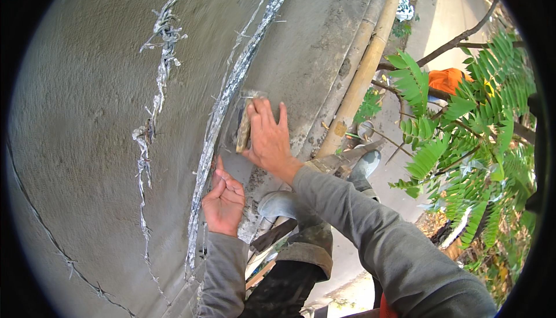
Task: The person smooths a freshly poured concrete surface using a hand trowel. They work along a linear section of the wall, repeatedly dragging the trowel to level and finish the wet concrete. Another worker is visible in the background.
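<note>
My right hand (269, 135) grips a plastering trowel with a worn wooden handle (244, 131). The trowel lies against the smooth grey plaster wall (98, 103), just right of a thick strand of plaster-caked barbed wire (229, 92). Most of its flat blade is hidden, though a metal edge shows above the fingers. Lower down, my left hand (225, 202) is beside the same strand, palm toward me. One finger points up along the wall while the others curl loosely; I see nothing held in it.
A second crusted barbed wire (164, 34) and a thin one (49, 234) cross the wall at left. Bamboo poles (362, 66) run along the wall's right side. My boots (366, 164) stand on planks. Leafy branches (425, 161) and an orange item (447, 80) are at right.
</note>
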A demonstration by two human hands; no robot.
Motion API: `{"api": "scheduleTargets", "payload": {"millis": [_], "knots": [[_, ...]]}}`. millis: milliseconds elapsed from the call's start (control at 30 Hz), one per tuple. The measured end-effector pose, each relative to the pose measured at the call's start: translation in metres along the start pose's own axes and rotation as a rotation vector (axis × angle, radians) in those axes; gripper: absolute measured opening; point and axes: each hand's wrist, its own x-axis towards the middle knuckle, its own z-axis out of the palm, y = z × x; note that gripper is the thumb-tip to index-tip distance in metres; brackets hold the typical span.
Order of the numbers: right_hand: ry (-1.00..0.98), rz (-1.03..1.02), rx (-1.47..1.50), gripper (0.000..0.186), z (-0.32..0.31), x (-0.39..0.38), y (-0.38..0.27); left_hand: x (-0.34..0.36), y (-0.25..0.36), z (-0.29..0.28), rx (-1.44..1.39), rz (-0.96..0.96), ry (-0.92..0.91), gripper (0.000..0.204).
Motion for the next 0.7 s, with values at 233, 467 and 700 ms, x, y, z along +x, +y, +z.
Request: {"api": "scheduleTargets", "payload": {"millis": [233,467,700], "knots": [[0.268,0.139,-0.055,0.117,-0.043,0.112,0.079,0.002,0.001,-0.004,-0.001,-0.014,-0.039,0.064],[-0.099,-0.093,-0.008,0.121,-0.014,0.005,0.009,0.010,0.003,-0.006,0.019,-0.025,0.000,0.064],[-0.007,-0.007,-0.131,0.108,-0.067,0.053,0.101,0.009,0.006,-0.007,0.039,-0.052,-0.006,0.064]]}}
